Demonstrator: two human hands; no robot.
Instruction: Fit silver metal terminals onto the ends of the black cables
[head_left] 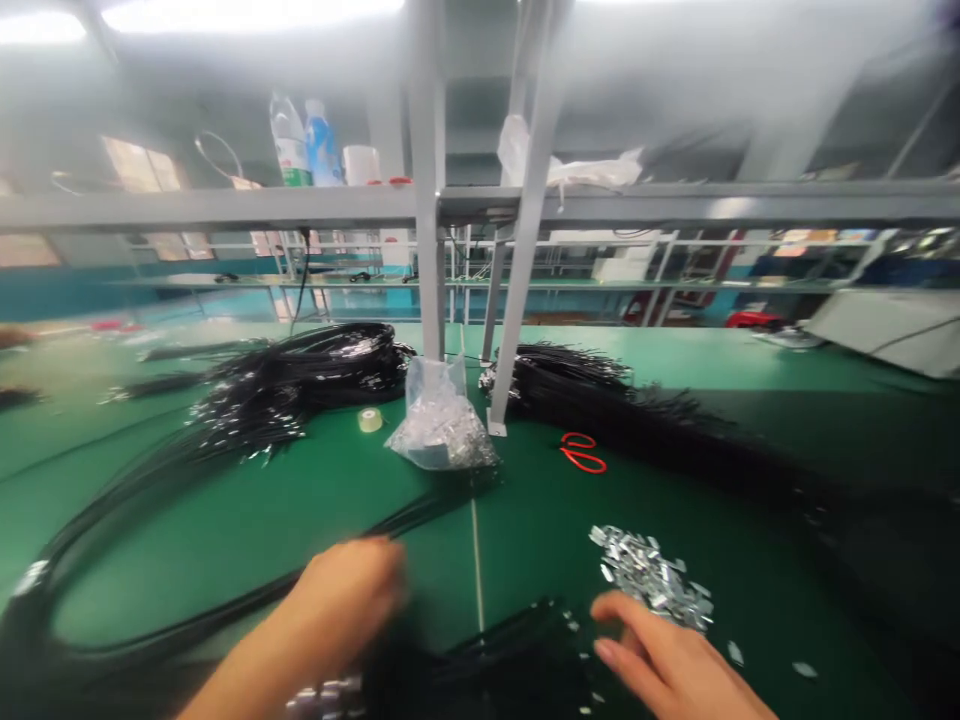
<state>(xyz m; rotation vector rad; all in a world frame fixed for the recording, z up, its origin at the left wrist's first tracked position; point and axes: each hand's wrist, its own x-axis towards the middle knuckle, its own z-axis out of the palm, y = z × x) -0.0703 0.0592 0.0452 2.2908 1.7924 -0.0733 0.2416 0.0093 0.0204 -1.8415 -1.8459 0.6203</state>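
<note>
My left hand (346, 592) is blurred by motion at the near edge of a green table (247, 510), over a bundle of black cords (487, 665); its fingers do not show clearly. My right hand (675, 660) lies at the lower right with fingers stretched out, touching the near edge of a heap of small silvery metal clips (651, 575). More metal clips (326, 697) show beneath my left wrist.
A clear bag of metal pieces (442, 425) stands mid-table beside grey frame posts (429, 200). Big bundles of black cords lie at left (300, 380) and right (637, 415). Red scissors (583, 453) and a tape roll (369, 420) lie near the bag. Bottles (304, 145) stand on the shelf.
</note>
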